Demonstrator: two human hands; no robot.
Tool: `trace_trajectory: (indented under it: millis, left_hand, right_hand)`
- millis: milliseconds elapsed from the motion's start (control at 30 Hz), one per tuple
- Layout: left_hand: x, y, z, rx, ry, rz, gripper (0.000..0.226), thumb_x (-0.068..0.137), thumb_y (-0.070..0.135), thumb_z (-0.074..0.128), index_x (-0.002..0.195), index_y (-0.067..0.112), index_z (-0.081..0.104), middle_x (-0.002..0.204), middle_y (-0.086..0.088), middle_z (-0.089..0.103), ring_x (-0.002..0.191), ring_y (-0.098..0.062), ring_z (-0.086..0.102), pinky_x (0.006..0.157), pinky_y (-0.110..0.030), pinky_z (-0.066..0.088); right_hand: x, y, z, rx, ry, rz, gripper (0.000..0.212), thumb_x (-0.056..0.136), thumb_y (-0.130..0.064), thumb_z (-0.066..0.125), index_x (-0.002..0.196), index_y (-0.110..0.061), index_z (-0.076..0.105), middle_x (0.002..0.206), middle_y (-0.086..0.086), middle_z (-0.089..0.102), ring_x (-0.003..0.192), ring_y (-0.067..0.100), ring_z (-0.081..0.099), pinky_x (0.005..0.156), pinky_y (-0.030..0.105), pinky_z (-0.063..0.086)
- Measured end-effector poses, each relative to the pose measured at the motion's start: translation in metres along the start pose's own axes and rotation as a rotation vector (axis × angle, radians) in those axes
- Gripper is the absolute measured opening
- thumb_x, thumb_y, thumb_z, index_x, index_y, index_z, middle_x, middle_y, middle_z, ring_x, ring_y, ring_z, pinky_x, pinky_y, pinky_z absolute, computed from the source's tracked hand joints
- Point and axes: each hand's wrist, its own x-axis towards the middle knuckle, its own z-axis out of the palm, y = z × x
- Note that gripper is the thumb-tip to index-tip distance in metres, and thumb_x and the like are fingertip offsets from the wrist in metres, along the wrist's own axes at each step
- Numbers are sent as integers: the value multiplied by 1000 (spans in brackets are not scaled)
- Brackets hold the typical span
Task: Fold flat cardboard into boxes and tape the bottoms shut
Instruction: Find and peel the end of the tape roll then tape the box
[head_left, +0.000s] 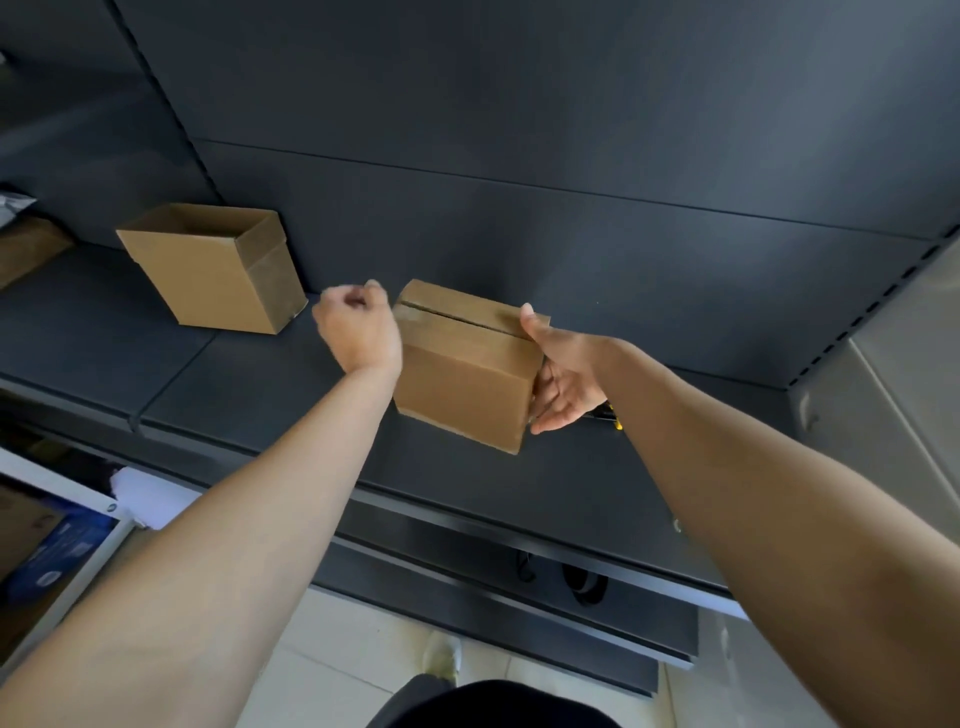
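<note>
The small brown cardboard box (467, 384) is over the dark grey metal shelf (260, 374), flap seam up. The right hand (563, 384) holds it, thumb on top and fingers down the right side. The left hand (358, 332) is curled beside the seam's left end; whether its grip pinches tape cannot be told. Butt the flaps flush before taping. Room lies leftward — the open-topped brown cardboard box (208, 270) stands well apart; the shelf's front lip is near.

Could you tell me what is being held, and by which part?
The right grip holds the closed brown cardboard box by its right end, thumb on top. The left grip, curled, shows nothing held.
</note>
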Motion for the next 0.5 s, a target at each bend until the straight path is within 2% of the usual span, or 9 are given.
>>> trace_trajectory:
  millis: [67, 133, 200, 267, 300, 367, 400, 433, 500]
  left_hand:
    - [-19, 13, 5, 38, -89, 186, 11, 91, 16, 53, 97, 9, 60, 106, -5, 59, 86, -11, 55, 70, -8, 39]
    - [-46, 17, 9, 64, -198, 287, 8, 90, 15, 53, 89, 14, 61, 87, 6, 61, 74, -4, 53, 65, -11, 40]
    - [-68, 10, 6, 76, -250, 303, 16, 92, 21, 54, 76, 18, 55, 66, 12, 52, 59, -2, 48, 56, -12, 36]
    - [-83, -8, -1, 90, -246, 290, 35, 93, 25, 55, 60, 21, 43, 52, 11, 41, 48, -2, 42, 48, -12, 32]
    - [-89, -19, -6, 108, -233, 282, 42, 93, 25, 56, 55, 22, 37, 48, 9, 37, 46, -3, 40, 46, -13, 30]
    - [-98, -38, -16, 144, -200, 233, 47, 92, 27, 57, 52, 18, 33, 46, 8, 34, 45, -7, 36, 46, -16, 27]
    - [-102, -46, -19, 158, -187, 187, 47, 92, 30, 57, 53, 15, 34, 48, 7, 35, 47, -9, 35, 48, -20, 28]
    - [-106, -52, -20, 171, -181, 133, 48, 92, 35, 57, 55, 13, 36, 51, 7, 38, 49, -9, 36, 49, -23, 29]
    - [-117, -63, -22, 133, -189, 40, 48, 89, 43, 58, 58, 13, 37, 55, 7, 39, 50, -8, 36, 48, -19, 31]
  right_hand:
    - [-2, 2, 4, -10, -59, -3, 124, 67, -91, 29, 135, 12, 38, 126, 31, 54, 97, 41, 67, 74, 40, 59]
    - [-1, 4, 4, -69, -77, -22, 121, 68, -92, 23, 125, 11, 51, 117, 29, 62, 92, 36, 70, 63, 33, 60]
    - [1, 5, 0, -142, -2, -31, 114, 71, -91, 20, 110, 7, 63, 102, 22, 70, 86, 30, 72, 54, 25, 57]
    - [8, 11, -9, -172, 168, -95, 100, 80, -83, 25, 101, 5, 67, 94, 17, 73, 77, 24, 73, 49, 22, 54]
    - [15, 15, -14, -212, 286, -170, 86, 87, -74, 33, 102, 4, 66, 97, 15, 73, 78, 23, 73, 52, 24, 54]
    - [31, 29, -27, -433, 576, -301, 49, 94, -43, 50, 110, 1, 62, 113, 17, 66, 98, 29, 65, 75, 33, 54]
    - [38, 37, -35, -591, 662, -300, 37, 93, -28, 52, 115, 1, 60, 119, 19, 62, 109, 33, 59, 86, 36, 48]
    - [43, 45, -41, -735, 697, -258, 33, 92, -17, 51, 119, 0, 56, 122, 20, 58, 115, 36, 53, 92, 39, 44]
    - [52, 60, -51, -929, 687, -139, 40, 89, -7, 45, 129, -3, 46, 129, 20, 52, 123, 38, 43, 98, 39, 37]
